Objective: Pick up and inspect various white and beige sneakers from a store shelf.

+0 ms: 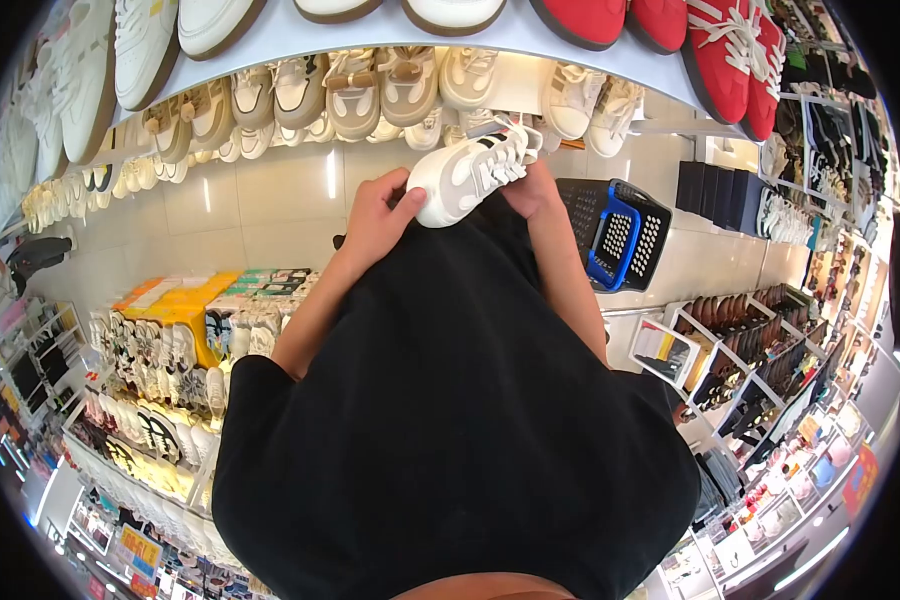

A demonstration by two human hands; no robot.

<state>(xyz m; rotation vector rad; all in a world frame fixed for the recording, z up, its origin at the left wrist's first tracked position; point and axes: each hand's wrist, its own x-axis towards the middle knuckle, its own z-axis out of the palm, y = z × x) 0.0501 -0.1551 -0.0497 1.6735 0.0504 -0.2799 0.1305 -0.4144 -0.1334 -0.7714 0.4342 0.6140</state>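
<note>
Hands both gripping white-grey lace-up sneaker point(470, 178), held ahead of black shirt point(460, 400): left hand point(380, 212) one end, right hand point(532, 190) opposite end, fingers partly hidden. Shelf point(295, 47) with red sneakers point(725, 60) blocks front; black-blue shopping basket point(653, 240) right.

Curved white shelf point(390, 36) lined with shoes, above a pale tiled floor point(280, 190).
White shoes point(145, 50) rest along its left and middle, red shoes point(720, 60) toward its right end; a lower shelf point(518, 85) bears beige-and-white shoes point(353, 95), and a blue-handled dark basket point(650, 240) stands on the floor.
</note>
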